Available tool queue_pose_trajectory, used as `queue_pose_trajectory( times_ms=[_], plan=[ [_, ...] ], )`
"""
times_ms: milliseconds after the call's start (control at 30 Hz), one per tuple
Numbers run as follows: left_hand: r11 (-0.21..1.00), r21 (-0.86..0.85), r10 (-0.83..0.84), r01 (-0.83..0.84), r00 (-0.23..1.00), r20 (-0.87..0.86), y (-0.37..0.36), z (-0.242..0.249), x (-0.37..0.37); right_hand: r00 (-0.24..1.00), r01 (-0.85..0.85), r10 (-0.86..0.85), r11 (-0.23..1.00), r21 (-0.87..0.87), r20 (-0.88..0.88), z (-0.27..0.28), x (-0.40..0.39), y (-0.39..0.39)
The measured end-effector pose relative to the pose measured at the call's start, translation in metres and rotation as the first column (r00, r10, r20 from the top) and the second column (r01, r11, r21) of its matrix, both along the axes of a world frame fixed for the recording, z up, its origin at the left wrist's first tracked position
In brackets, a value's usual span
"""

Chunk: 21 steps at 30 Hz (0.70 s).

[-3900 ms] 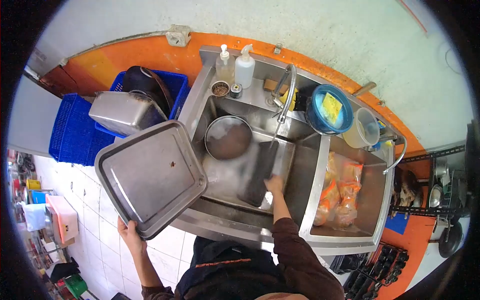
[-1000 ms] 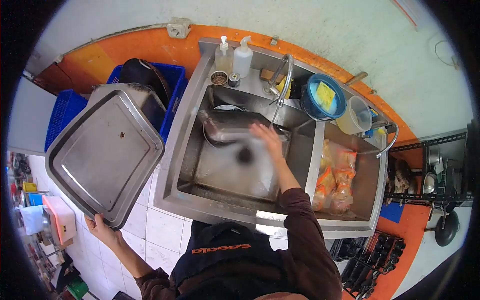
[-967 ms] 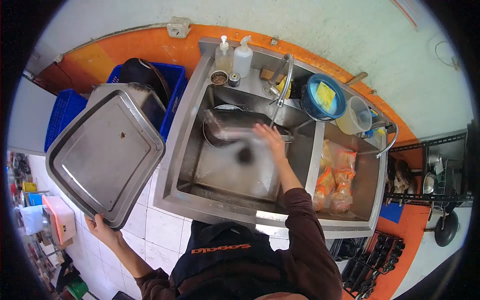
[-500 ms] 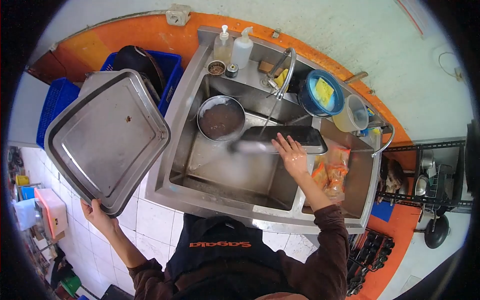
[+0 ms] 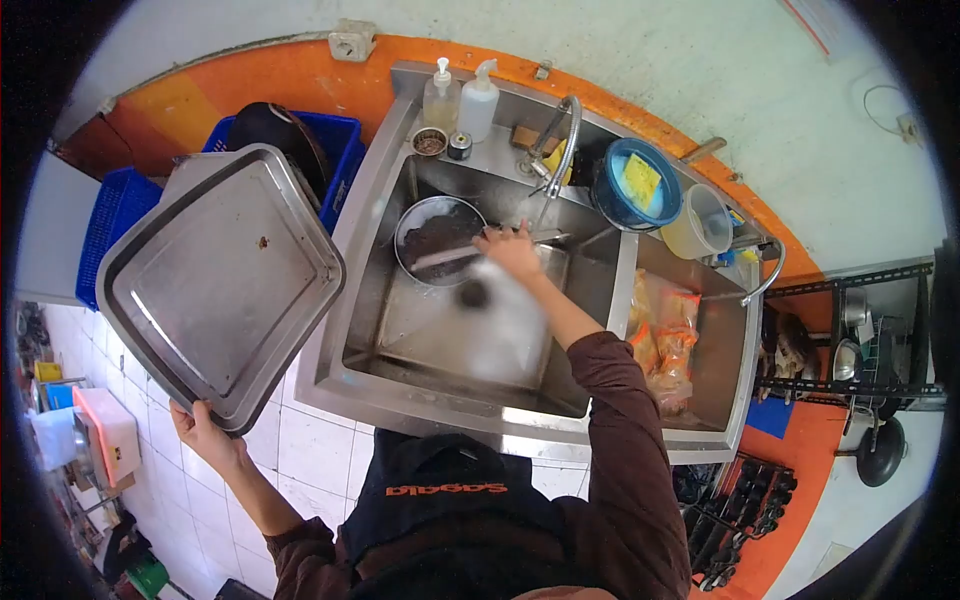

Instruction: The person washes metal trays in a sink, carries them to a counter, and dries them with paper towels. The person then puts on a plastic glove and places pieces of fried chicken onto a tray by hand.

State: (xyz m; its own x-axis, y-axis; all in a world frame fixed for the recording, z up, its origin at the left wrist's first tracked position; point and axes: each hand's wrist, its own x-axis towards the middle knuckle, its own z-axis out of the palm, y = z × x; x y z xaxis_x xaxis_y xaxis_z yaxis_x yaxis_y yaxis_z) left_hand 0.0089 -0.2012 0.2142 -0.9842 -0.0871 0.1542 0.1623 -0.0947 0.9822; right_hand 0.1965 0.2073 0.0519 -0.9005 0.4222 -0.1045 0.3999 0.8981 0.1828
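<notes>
My left hand grips the lower corner of a large metal tray, which is tilted beside the sink with a small brown spot on its face. Over the left sink basin, my right hand has its fingers on a smaller tray, seen nearly edge-on as a thin pale strip. Behind that strip sits a round metal pan with dark brown contents. The faucet arches above my right hand.
Two pump bottles stand at the sink's back edge. A blue bowl holds a yellow sponge, beside a clear plastic tub. Bagged orange food lies in the right basin. Blue crates are at left.
My right hand has moved left and away from me with the smaller tray, which has turned from dark face showing to nearly edge-on. The large tray has shifted slightly.
</notes>
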Motion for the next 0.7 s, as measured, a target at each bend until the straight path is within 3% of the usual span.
queue_pose_trajectory(
  times_ms=[67,100,167,367,500,700],
  plan=[
    [0.999,-0.012,0.03,-0.03,0.999,0.012,0.0,0.004,0.002,0.946,-0.247,0.261,0.964,0.095,-0.192,-0.014,0.017,0.007],
    [0.999,-0.009,0.037,-0.037,0.999,0.01,-0.003,0.005,0.001,0.944,-0.254,0.269,0.962,0.098,-0.193,-0.013,0.029,0.007],
    [0.999,-0.032,0.002,-0.003,1.0,-0.02,-0.008,0.005,0.0,0.869,-0.335,0.323,0.942,0.036,-0.374,-0.008,0.062,0.001],
    [1.0,-0.026,0.008,-0.009,0.999,-0.042,-0.025,-0.008,-0.012,0.837,-0.288,0.233,0.957,-0.036,-0.494,0.025,0.122,-0.04],
    [0.999,-0.039,0.034,-0.035,0.999,-0.028,-0.024,-0.007,-0.014,0.851,-0.237,0.263,0.965,0.114,-0.455,0.05,0.14,-0.057],
    [0.998,-0.048,0.041,-0.041,0.999,0.008,-0.019,-0.007,-0.017,0.679,-0.326,0.314,0.939,0.11,-0.664,0.075,0.129,-0.081]
  ],
)
